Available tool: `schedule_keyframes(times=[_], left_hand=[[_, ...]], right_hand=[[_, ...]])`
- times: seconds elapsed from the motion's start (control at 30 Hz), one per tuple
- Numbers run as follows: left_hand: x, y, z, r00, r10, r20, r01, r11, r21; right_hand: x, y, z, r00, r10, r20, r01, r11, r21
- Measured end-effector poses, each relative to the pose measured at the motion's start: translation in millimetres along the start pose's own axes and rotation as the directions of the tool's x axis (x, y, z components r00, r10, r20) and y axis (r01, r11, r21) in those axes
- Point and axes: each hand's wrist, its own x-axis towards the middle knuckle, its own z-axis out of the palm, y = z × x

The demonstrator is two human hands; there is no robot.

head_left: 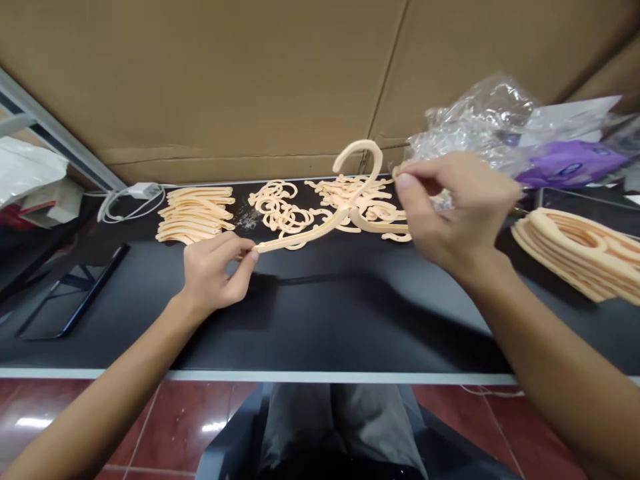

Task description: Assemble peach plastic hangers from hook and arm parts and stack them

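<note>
A peach plastic hanger [345, 200] is held above the black table [320, 313], hook pointing up. My left hand [215, 270] pinches the tip of its left arm. My right hand [453, 207] is closed around its right arm, thumb and fingertips pressed together near the top. Behind the hanger lie heaps of matching parts: straight arm pieces [195, 213] at the left, loose hooks [280, 207] in the middle, and mixed pieces [360, 200] at the right.
A stack of assembled hangers [580, 253] lies at the right. Crumpled clear plastic bags [475, 123] and a purple pack [570, 163] sit behind my right hand. A white charger and cable [135, 197] lie at the back left. Cardboard [250, 87] closes the back.
</note>
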Motion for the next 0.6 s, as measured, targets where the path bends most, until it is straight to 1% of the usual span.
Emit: schedule_keyframes(times=[0.03,0.07,0.1,0.13,0.17,0.2,0.23,0.27,0.33,0.43,0.5,0.6], left_hand=[[0,-1,-0.7,1.000,-0.010,0.004,0.010,1.000,-0.009],[1,-2,-1.2,1.000,-0.022,0.008,0.022,1.000,-0.019],[1,-3,-1.5,0.999,-0.036,0.012,0.037,0.999,-0.029],[1,-4,-1.6,0.998,-0.055,0.016,0.056,0.998,-0.039],[1,-5,-1.5,0.997,-0.080,0.025,0.081,0.995,-0.049],[0,-6,-1.3,0.994,-0.107,0.035,0.109,0.992,-0.060],[0,-6,-0.9,0.990,-0.133,0.047,0.136,0.988,-0.073],[0,-7,-0.5,0.986,-0.155,0.060,0.160,0.983,-0.087],[0,-7,0.3,0.980,-0.184,0.081,0.192,0.974,-0.117],[1,-5,0.4,0.977,-0.188,0.097,0.202,0.968,-0.151],[1,-5,-0.3,0.979,-0.182,0.087,0.194,0.967,-0.166],[1,-6,-1.5,0.977,-0.207,0.041,0.211,0.962,-0.172]], right_hand=[[-1,4,1,0.996,0.021,0.087,-0.024,0.999,0.031],[-1,7,2,0.977,0.026,0.210,-0.041,0.997,0.069],[-2,9,3,0.936,0.012,0.351,-0.055,0.992,0.112],[-4,9,3,0.877,-0.011,0.481,-0.069,0.986,0.149],[-5,8,2,0.813,-0.038,0.581,-0.081,0.981,0.177],[-6,6,0,0.762,-0.058,0.645,-0.092,0.976,0.197],[-8,4,-1,0.735,-0.066,0.675,-0.102,0.973,0.206],[-10,2,-3,0.729,-0.061,0.682,-0.111,0.972,0.205],[-14,-3,-8,0.744,-0.032,0.668,-0.122,0.976,0.182],[-23,-3,-17,0.751,0.013,0.660,-0.126,0.984,0.123],[-31,2,-24,0.764,0.043,0.644,-0.128,0.988,0.086],[-42,18,-32,0.840,0.132,0.527,-0.151,0.989,-0.006]])
